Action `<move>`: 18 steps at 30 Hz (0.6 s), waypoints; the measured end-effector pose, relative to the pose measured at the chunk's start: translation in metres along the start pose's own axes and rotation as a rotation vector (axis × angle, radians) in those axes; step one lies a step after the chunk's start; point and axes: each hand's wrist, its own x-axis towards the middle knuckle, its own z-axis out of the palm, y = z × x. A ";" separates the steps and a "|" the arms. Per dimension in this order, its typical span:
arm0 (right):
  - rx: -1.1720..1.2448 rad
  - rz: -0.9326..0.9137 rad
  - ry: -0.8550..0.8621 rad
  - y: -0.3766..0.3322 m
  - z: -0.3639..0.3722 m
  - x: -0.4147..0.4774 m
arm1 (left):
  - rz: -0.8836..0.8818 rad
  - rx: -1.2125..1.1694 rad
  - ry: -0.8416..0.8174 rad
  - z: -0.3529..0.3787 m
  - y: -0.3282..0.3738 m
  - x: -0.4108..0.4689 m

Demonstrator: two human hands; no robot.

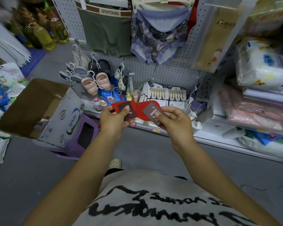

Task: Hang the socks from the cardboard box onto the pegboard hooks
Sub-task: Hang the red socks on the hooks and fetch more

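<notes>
I hold red socks (140,110) with brown card labels in front of me, above the floor and before the pegboard (173,70). My left hand (113,119) pinches the left labelled sock, thumb on its card; a small red plastic hook (133,124) pokes out below it. My right hand (173,119) pinches the right sock's brown card between thumb and fingers. The open cardboard box (31,105) sits on a purple stool (82,136) to my left; I cannot make out what lies inside it.
Underwear (104,33) and floral shorts (158,38) hang high on the pegboard. Slippers (95,84) and carded packs (167,95) hang lower on hooks. Bagged bedding (261,66) fills shelves at right. Bags lie at far left; oil bottles (42,35) stand behind.
</notes>
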 end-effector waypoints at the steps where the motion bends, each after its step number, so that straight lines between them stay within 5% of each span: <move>1: -0.030 -0.035 0.011 -0.001 -0.002 0.001 | 0.008 0.037 0.022 -0.002 0.001 0.000; 7: -0.211 -0.247 0.021 -0.021 -0.010 0.016 | 0.046 0.162 0.009 -0.009 0.021 0.007; 13: -0.452 -0.481 -0.007 -0.063 -0.011 0.038 | 0.123 0.272 -0.196 0.004 0.066 0.006; 18: -0.562 -0.660 -0.059 -0.128 0.006 0.070 | 0.265 0.544 -0.192 0.019 0.132 0.014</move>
